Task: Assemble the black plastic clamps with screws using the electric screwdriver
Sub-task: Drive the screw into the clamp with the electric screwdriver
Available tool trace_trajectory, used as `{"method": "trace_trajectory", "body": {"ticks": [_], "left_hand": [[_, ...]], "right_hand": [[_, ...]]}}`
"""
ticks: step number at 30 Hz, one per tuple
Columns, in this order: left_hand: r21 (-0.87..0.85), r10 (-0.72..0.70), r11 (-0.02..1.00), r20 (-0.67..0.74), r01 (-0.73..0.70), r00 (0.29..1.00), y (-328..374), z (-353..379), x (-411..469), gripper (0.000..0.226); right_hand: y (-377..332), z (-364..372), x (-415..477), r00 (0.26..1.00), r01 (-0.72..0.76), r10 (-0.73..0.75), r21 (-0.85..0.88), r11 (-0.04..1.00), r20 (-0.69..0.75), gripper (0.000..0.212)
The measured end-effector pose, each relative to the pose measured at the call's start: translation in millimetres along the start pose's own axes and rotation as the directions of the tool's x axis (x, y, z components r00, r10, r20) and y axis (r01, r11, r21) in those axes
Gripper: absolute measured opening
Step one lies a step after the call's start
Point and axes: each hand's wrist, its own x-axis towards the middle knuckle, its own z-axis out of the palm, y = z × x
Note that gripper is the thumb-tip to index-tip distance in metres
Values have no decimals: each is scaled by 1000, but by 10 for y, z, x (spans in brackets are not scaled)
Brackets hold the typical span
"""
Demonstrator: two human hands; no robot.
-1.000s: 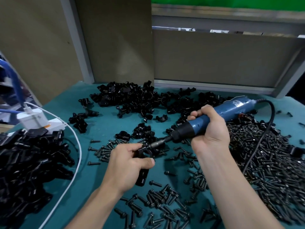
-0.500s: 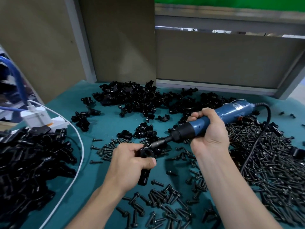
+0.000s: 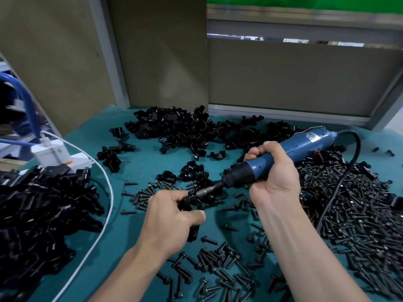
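Head cam: loose screws (image 3: 220, 271) scattered closest on the teal table (image 3: 139, 168). Left hand (image 3: 172, 216) is clenched around a black clamp (image 3: 192, 205); right hand (image 3: 272, 171) grips the blue electric screwdriver (image 3: 290, 151), bit pressed onto the clamp. Further back sits a heap of clamp parts (image 3: 181, 129).

We note a teal work surface (image 3: 139, 162) filling the lower frame. Behind it stand tan partition boards (image 3: 54, 57) across the upper left and centre, split by a pale grey upright post (image 3: 109, 57). At upper right a second tan panel (image 3: 301, 77) sits in a grey metal frame (image 3: 290, 115), a green strip (image 3: 305, 0) along the top edge. Light is even and soft.
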Motion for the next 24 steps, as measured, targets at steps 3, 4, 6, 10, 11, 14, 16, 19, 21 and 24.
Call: {"method": "trace_trajectory", "body": {"ticks": [3, 4, 6, 10, 11, 14, 16, 19, 21, 24], "left_hand": [[-24, -9, 1000, -2, 9, 1000, -18, 11, 1, 37], [-36, -18, 999, -1, 18, 1000, -20, 17, 4, 38], [-63, -36, 997, 4, 36, 999, -28, 27, 8, 38], [-45, -37, 998, 18, 38, 999, -49, 30, 21, 32], [-39, -34, 999, 21, 35, 999, -51, 30, 21, 29], [-41, -33, 999, 21, 34, 999, -53, 31, 20, 33], [-27, -35, 999, 26, 35, 999, -49, 37, 18, 35], [-18, -35, 999, 29, 35, 999, -48, 41, 15, 39], [-17, -37, 999, 26, 37, 999, -51, 36, 17, 43], [7, -35, 999, 35, 35, 999, -47, 32, 17, 40]], "right_hand": [[7, 2, -1, 1000, 6, -5, -4, 1000, 23, 27], [8, 2, 0, 1000, 7, -7, -3, 1000, 26, 27], [7, 0, 5, 1000, 8, -8, 0, 1000, 30, 27], [7, -8, 13, 999, 8, -8, 7, 1000, 36, 26], [8, -9, 13, 999, 8, -8, 3, 1000, 40, 25], [15, -11, 15, 999, 6, -6, 1, 1000, 44, 25], [17, -13, 14, 999, 9, -9, -7, 1000, 50, 24], [16, -12, 14, 998, 6, -6, -1, 1000, 59, 24], [25, -11, 12, 998, 6, -6, 0, 1000, 58, 24], [34, -14, 2, 997, 13, -12, -16, 1000, 74, 24]]}}
